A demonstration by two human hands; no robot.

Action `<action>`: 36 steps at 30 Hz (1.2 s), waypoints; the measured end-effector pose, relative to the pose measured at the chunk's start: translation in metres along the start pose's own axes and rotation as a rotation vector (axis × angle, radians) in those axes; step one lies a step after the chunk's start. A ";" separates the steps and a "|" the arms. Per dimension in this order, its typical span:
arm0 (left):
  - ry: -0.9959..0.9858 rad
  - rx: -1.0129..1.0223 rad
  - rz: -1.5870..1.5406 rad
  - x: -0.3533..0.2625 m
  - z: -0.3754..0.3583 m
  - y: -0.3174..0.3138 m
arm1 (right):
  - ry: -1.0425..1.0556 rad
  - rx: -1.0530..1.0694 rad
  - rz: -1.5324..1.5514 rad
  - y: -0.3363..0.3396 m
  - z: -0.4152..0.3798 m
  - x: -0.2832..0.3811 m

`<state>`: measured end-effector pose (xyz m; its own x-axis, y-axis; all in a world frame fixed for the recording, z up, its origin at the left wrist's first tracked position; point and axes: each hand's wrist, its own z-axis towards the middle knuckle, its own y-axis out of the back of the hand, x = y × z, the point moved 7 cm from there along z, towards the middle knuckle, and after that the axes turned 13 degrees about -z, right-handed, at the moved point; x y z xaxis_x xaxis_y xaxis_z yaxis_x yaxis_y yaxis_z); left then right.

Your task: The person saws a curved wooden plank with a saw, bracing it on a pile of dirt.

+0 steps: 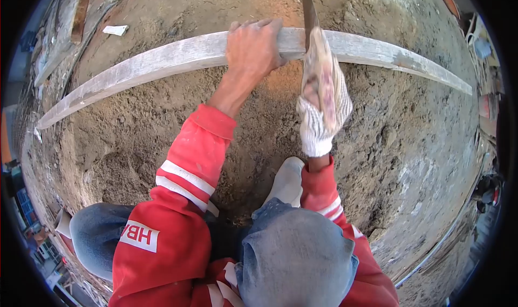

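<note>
A long, weathered grey wooden beam (172,57) crosses the view from left to right, looking bowed through the wide lens. My left hand (252,48), bare, is closed over the beam just left of the middle. In a white knitted glove, my right hand (325,94) grips the handle of a hand saw (309,10). The saw's blade points away from me and lies across the beam, right of my left hand. How deep the blade sits in the wood cannot be made out. Orange sawdust (288,79) covers the soil on both sides there.
Under the beam is rough brown soil (145,140). My bent knee (297,258) and a light shoe (286,184) are close below my hands. A white scrap (115,30) and a brown wooden strip (81,13) lie at upper left. Assorted items line both edges.
</note>
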<state>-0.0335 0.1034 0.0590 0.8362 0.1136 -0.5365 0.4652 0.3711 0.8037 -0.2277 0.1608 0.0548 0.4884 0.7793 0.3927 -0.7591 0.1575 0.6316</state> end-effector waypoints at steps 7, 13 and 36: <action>-0.059 -0.097 -0.034 -0.001 -0.003 0.006 | -1.107 0.417 0.869 0.000 -0.129 -0.015; -0.001 -0.103 -0.033 0.007 0.004 -0.002 | -0.933 0.498 0.576 0.004 -0.123 -0.018; 0.232 0.085 -0.167 0.020 0.021 -0.010 | -0.315 0.540 -0.279 0.064 -0.028 0.028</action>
<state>-0.0152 0.0827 0.0459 0.6616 0.2691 -0.6999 0.6218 0.3248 0.7127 -0.2747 0.2099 0.0879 0.7986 0.5270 0.2907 -0.3053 -0.0614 0.9503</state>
